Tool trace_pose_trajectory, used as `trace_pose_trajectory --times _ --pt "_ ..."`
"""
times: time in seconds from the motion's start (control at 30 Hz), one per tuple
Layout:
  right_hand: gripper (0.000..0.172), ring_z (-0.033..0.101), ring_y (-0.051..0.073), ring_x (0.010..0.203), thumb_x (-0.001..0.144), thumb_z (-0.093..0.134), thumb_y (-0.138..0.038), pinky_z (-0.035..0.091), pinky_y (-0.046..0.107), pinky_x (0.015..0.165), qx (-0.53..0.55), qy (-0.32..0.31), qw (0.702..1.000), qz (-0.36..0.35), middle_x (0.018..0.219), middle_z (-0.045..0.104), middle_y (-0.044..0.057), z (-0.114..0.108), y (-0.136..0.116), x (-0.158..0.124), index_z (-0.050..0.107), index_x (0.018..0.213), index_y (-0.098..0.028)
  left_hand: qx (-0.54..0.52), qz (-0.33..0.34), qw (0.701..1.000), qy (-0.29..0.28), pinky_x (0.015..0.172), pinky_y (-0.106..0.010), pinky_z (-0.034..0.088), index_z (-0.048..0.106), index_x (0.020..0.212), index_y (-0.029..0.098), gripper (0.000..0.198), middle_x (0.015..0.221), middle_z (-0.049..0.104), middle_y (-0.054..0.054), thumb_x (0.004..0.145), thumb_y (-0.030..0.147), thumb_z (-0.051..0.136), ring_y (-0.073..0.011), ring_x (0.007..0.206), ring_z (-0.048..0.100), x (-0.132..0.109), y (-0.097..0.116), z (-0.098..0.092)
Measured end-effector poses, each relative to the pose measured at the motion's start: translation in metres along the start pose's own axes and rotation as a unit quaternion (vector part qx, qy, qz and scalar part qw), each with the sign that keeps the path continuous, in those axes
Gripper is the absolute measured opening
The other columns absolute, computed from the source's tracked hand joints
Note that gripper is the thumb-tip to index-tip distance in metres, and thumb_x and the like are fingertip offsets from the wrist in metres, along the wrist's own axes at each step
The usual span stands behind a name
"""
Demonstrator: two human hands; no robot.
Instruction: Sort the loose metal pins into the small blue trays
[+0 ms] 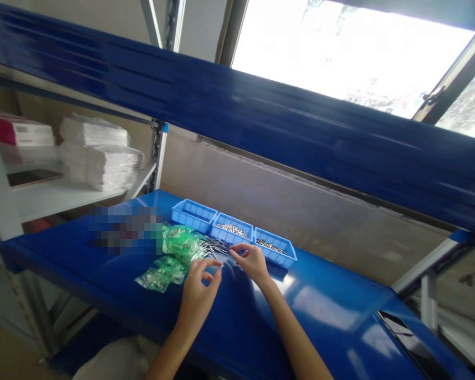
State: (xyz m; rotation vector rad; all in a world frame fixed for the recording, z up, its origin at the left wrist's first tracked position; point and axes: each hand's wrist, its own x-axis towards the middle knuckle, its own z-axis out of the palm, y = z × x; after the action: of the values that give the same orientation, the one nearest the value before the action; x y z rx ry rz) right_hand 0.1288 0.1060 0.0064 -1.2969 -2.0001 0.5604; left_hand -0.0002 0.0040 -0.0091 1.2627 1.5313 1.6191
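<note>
My left hand [200, 289] is above the blue table, thumb and forefinger brought together in a pinch. Whatever sits between those fingertips is too small to name. To its right, my right hand [252, 262] also pinches, its fingertips beside a loose pile of thin metal pins [214, 246]; I cannot make out what they hold. Green-printed clear plastic bags [182, 243] lie heaped just left of the pile, with more bags spread toward the front. Behind my hands stands a row of blue trays: a left tray [193, 215], a middle tray [231, 228] and a right tray [275, 247].
The blue tabletop [320, 306] carries a dark phone-like slab [411, 343] at the right. A blue shelf beam [237, 116] crosses above the table. At left, wrapped white stacks [111, 163] and a box [31, 132] rest on a white shelf. Part of the left table is pixelated.
</note>
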Motion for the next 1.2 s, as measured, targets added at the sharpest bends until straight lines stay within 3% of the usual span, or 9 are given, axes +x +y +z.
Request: trace_pose_trajectory --times 0.07,0.17,0.27,0.63,0.9,1.2 --pt "0.027 0.061 0.017 0.067 0.069 0.059 -0.043 0.042 0.026 0.057 -0.112 0.006 0.993 -0.037 0.089 0.066 0.003 0.005 -0.004 -0.006 0.068 0.086 -0.024 0.004 0.003 1.000 -0.002 0.042 -0.024 0.048 0.062 0.084 0.018 0.027 0.098 0.053 -0.007 0.069 0.036 0.050 -0.0134 0.063 0.056 0.001 -0.002 -0.001" --pt "0.040 0.060 0.020 0.084 0.070 0.058 -0.045 0.042 0.025 0.063 -0.195 -0.009 0.979 -0.058 0.110 0.059 0.003 0.013 -0.010 -0.012 0.060 0.106 -0.027 0.006 0.005 1.000 -0.001 0.042 -0.024 0.048 0.062 0.085 0.018 0.026 0.097 0.053 -0.007 0.069 0.036 0.050 -0.0138 0.063 0.056 0.001 -0.004 -0.001" --pt "0.043 0.060 0.020 0.088 0.076 0.051 -0.045 0.041 0.025 0.063 -0.217 -0.012 0.975 -0.056 0.110 0.058 0.003 0.018 -0.011 -0.014 0.052 0.114 -0.027 0.011 0.002 1.000 -0.007 0.042 -0.024 0.048 0.062 0.086 0.018 0.027 0.096 0.054 -0.007 0.068 0.036 0.050 -0.0142 0.064 0.056 0.002 -0.004 -0.001" --pt "0.019 0.061 0.016 0.083 0.079 0.049 -0.030 0.039 0.022 0.061 -0.185 0.040 0.982 -0.008 0.093 0.064 -0.002 0.022 -0.004 -0.010 0.062 0.093 -0.027 0.019 0.018 1.000 -0.015 0.041 -0.024 0.048 0.063 0.080 0.019 0.025 0.091 0.056 -0.006 0.068 0.037 0.051 -0.0148 0.064 0.057 0.001 -0.003 -0.002" --pt "0.019 0.060 0.015 0.081 0.077 0.051 -0.026 0.038 0.022 0.060 -0.165 0.061 0.984 -0.012 0.089 0.065 -0.003 0.022 -0.004 -0.010 0.063 0.090 -0.028 0.024 0.016 0.999 -0.024 0.038 -0.022 0.046 0.063 0.080 0.019 0.025 0.091 0.056 -0.006 0.068 0.037 0.050 -0.0148 0.062 0.056 0.001 -0.002 -0.001" --pt "0.020 0.053 0.011 0.054 0.073 0.049 -0.032 0.035 0.022 0.050 -0.049 0.151 0.987 0.014 0.084 0.064 -0.002 0.013 -0.009 -0.006 0.064 0.084 -0.025 0.030 0.019 0.999 -0.012 0.041 -0.024 0.046 0.061 0.087 0.018 0.031 0.092 0.058 -0.008 0.068 0.040 0.050 -0.0173 0.068 0.057 0.002 -0.003 -0.003"
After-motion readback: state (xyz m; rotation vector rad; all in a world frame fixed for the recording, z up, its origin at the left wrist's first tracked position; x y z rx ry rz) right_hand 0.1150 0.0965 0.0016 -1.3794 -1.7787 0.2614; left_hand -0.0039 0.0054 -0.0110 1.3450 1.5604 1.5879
